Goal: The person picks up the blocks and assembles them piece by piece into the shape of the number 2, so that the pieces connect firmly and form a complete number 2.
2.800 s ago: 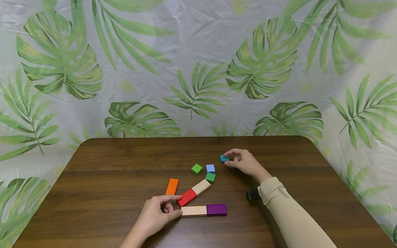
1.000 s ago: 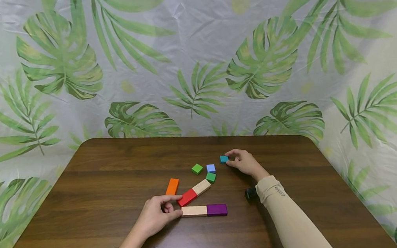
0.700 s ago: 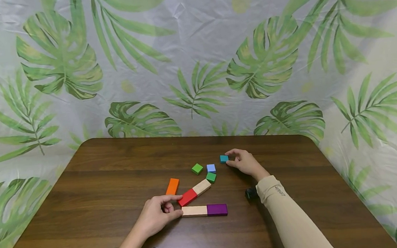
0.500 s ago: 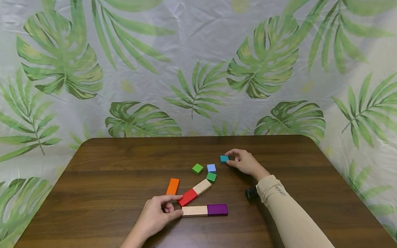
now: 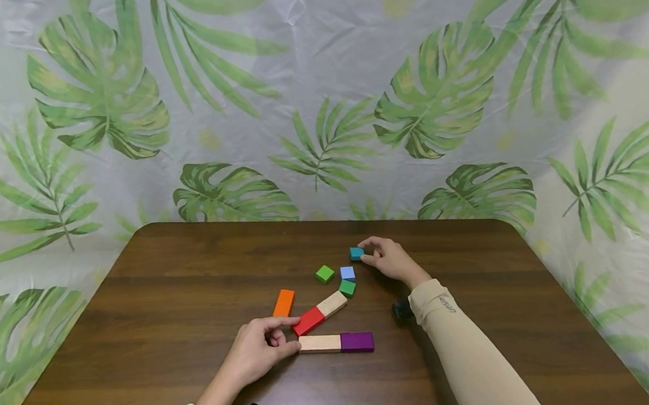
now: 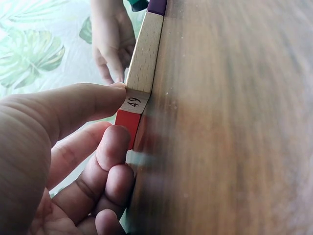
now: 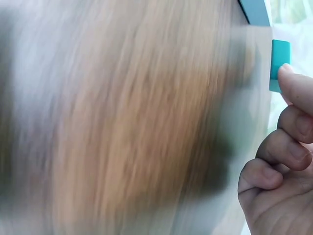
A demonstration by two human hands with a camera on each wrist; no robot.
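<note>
My right hand (image 5: 390, 261) pinches a small teal block (image 5: 356, 254) between thumb and fingertips, near the far side of the table. In the right wrist view the thumb presses on the teal block (image 7: 280, 56), other fingers curled below. My left hand (image 5: 253, 353) lies with its index fingertip on the near end of a red block (image 5: 308, 321) and its thumb at the end of a plain wooden block (image 5: 320, 344). Close up in the left wrist view, that wooden block (image 6: 145, 54) bears "49" on its end face, and the red block (image 6: 126, 125) is behind it.
A purple block (image 5: 357, 342) continues the front row. Another plain block (image 5: 332, 303) follows the red one, then a green block (image 5: 347, 288) and a light blue block (image 5: 347, 274). A light green block (image 5: 325, 274) and an orange block (image 5: 284, 302) lie apart on the wooden table (image 5: 191, 265).
My right hand has moved left and slightly farther away, carrying the teal block past the light blue one's right side. The left hand stays put. The whole head view has shifted slightly.
</note>
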